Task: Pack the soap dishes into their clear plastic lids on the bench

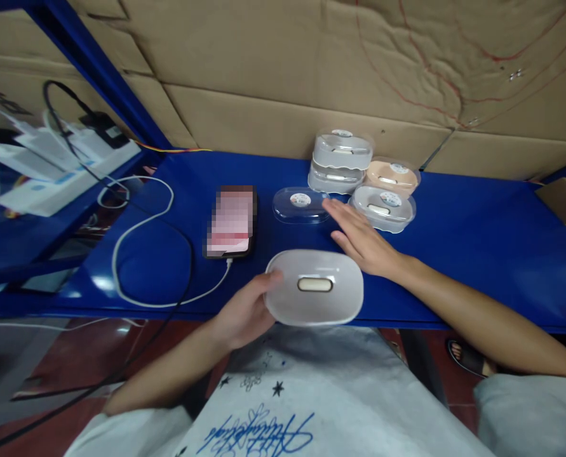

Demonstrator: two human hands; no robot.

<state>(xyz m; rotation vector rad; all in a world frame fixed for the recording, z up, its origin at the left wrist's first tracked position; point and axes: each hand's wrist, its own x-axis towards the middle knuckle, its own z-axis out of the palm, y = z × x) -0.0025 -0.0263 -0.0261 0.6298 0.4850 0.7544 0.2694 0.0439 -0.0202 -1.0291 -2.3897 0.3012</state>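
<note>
My left hand point(249, 309) grips the left end of a pale grey oval plastic box point(314, 308), tilted so that I look into it. A cream, pill-shaped piece with a dark outline point(315, 284) shows in its bottom. My right hand point(361, 238) is stretched out flat beyond the box, fingers extended and holding nothing. Its fingertips are at the right end of a clear oval lid point(287, 208) with a round sticker; whether they touch it I cannot tell. Close to that hand sits a lidded grey box point(399, 219).
Behind stand two stacked grey boxes point(342, 152) and a peach box point(392, 178). A phone point(230, 222) lies on the blue table point(478, 254), with a white cable point(115, 254) attached. A power strip point(68, 184) with chargers is at left; cardboard point(263, 63) lines the back.
</note>
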